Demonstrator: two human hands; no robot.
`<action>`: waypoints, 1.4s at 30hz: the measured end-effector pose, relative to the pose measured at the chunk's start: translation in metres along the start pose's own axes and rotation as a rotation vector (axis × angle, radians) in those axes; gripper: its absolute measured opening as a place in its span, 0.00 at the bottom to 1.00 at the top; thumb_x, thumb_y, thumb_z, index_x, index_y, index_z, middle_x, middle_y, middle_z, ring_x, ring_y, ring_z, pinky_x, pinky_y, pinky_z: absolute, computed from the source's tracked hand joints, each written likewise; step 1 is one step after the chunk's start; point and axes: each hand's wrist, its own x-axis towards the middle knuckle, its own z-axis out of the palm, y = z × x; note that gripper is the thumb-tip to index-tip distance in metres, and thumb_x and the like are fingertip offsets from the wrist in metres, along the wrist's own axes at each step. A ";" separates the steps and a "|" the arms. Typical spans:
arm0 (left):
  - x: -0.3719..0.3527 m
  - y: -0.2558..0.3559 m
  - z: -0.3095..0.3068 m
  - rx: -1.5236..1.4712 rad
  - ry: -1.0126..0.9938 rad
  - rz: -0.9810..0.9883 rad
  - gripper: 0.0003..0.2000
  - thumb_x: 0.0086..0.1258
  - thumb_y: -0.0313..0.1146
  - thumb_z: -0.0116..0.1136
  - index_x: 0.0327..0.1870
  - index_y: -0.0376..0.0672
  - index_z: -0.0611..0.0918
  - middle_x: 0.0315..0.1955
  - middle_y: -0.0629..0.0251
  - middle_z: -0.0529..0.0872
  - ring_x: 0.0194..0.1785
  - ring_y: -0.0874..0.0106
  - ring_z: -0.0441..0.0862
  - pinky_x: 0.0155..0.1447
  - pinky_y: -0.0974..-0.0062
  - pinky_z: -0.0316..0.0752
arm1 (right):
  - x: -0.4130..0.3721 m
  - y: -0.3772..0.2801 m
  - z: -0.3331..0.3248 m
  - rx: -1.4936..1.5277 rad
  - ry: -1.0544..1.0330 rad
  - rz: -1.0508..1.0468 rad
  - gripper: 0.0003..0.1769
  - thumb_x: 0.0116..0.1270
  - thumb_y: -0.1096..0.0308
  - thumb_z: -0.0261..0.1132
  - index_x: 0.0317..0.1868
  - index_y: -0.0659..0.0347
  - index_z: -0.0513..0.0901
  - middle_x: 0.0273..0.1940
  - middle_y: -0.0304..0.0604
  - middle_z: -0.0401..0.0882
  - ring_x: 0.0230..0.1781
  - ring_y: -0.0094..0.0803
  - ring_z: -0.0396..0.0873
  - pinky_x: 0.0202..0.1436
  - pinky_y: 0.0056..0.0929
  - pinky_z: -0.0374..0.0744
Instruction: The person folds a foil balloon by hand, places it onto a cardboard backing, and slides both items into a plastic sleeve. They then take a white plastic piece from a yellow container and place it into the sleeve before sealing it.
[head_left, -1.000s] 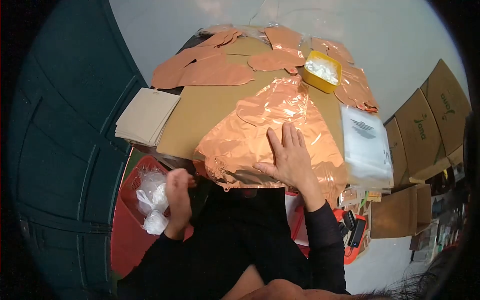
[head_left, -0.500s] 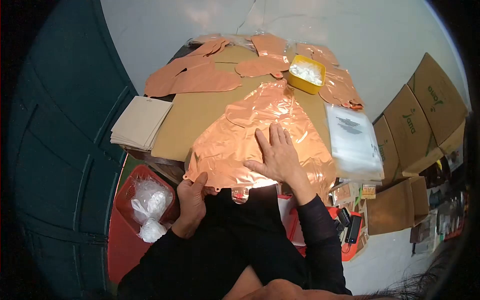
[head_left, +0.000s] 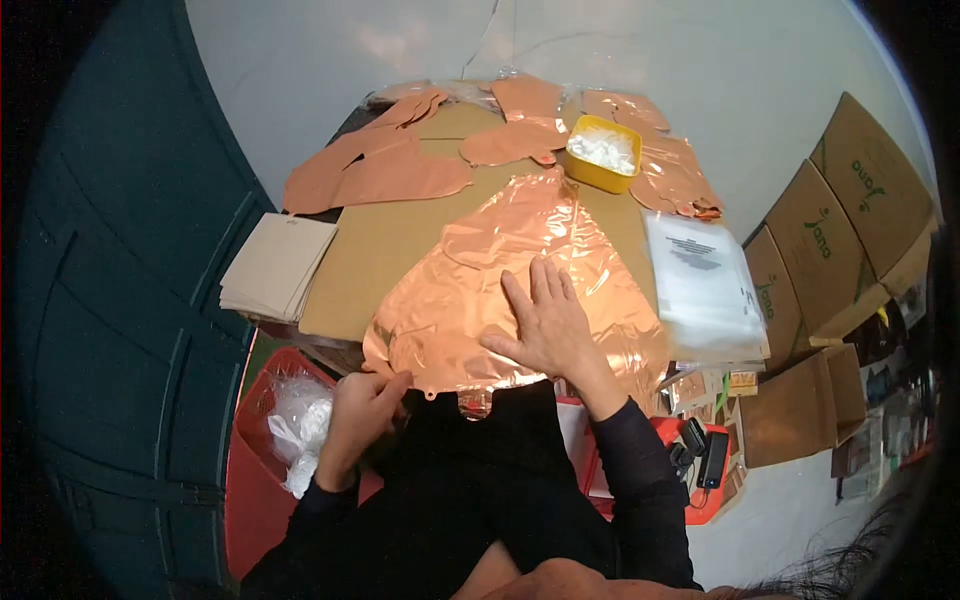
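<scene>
A flat, shiny rose-gold foil balloon (head_left: pixel 470 300) lies spread over the near part of the table, its lower edge reaching my lap. My right hand (head_left: pixel 545 325) rests on it palm down, fingers stretched out. At the balloon's lower left corner, my left hand (head_left: pixel 368 410) pinches the foil edge between thumb and fingers. A small tab with a hole shows just right of that pinch. A foil tail (head_left: pixel 475 403) hangs over the front edge between my legs.
More flat foil balloons (head_left: pixel 375 175) lie at the back. A yellow tub (head_left: pixel 603 178) holds white bits. Beige cards (head_left: pixel 275 265) are stacked left, clear plastic bags (head_left: pixel 705 285) right. A red basket (head_left: pixel 262 405) with plastic stands low left; cardboard boxes (head_left: pixel 815 240) stand right.
My left hand has turned over, from thumb on top of the foil edge to a pinch with its back upward. My right hand stays flat on the balloon. The view has shifted slightly.
</scene>
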 end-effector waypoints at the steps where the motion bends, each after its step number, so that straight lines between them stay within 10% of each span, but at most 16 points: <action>1: -0.003 0.008 -0.007 0.143 0.030 0.152 0.20 0.72 0.40 0.60 0.21 0.34 0.83 0.13 0.58 0.81 0.17 0.68 0.81 0.21 0.71 0.71 | 0.000 0.001 0.001 -0.002 -0.010 0.003 0.52 0.63 0.26 0.51 0.71 0.64 0.67 0.67 0.76 0.62 0.71 0.66 0.59 0.75 0.55 0.55; 11: 0.129 0.108 0.006 0.779 0.068 0.927 0.09 0.63 0.32 0.57 0.25 0.36 0.81 0.26 0.47 0.83 0.33 0.47 0.82 0.39 0.52 0.76 | 0.000 -0.002 -0.004 0.037 0.047 -0.011 0.50 0.61 0.28 0.58 0.68 0.65 0.71 0.65 0.77 0.62 0.69 0.68 0.60 0.73 0.56 0.59; 18: 0.317 0.134 0.074 1.018 0.343 1.309 0.06 0.58 0.31 0.56 0.32 0.41 0.82 0.30 0.55 0.82 0.40 0.57 0.80 0.47 0.62 0.73 | 0.001 -0.002 -0.011 0.091 0.007 0.020 0.50 0.61 0.28 0.57 0.68 0.65 0.70 0.67 0.79 0.60 0.71 0.71 0.57 0.73 0.59 0.57; 27: 0.404 0.187 0.109 1.121 0.022 0.977 0.13 0.59 0.32 0.61 0.43 0.36 0.80 0.42 0.50 0.83 0.51 0.54 0.80 0.56 0.59 0.74 | 0.005 -0.004 -0.021 0.103 -0.080 0.039 0.51 0.60 0.29 0.60 0.70 0.64 0.68 0.68 0.78 0.59 0.72 0.69 0.57 0.74 0.57 0.56; 36: 0.448 0.193 0.100 0.837 -0.178 1.146 0.15 0.56 0.29 0.62 0.45 0.37 0.80 0.44 0.52 0.83 0.51 0.52 0.80 0.55 0.58 0.76 | 0.009 -0.003 -0.026 0.149 -0.155 0.061 0.52 0.59 0.30 0.62 0.70 0.64 0.67 0.69 0.78 0.57 0.73 0.69 0.55 0.75 0.57 0.53; 42: 0.471 0.187 0.099 0.823 0.003 1.116 0.14 0.56 0.29 0.62 0.43 0.34 0.80 0.43 0.50 0.83 0.49 0.51 0.81 0.54 0.58 0.76 | 0.011 -0.002 -0.027 0.173 -0.181 0.062 0.52 0.59 0.31 0.63 0.71 0.65 0.67 0.69 0.79 0.57 0.73 0.70 0.54 0.76 0.57 0.52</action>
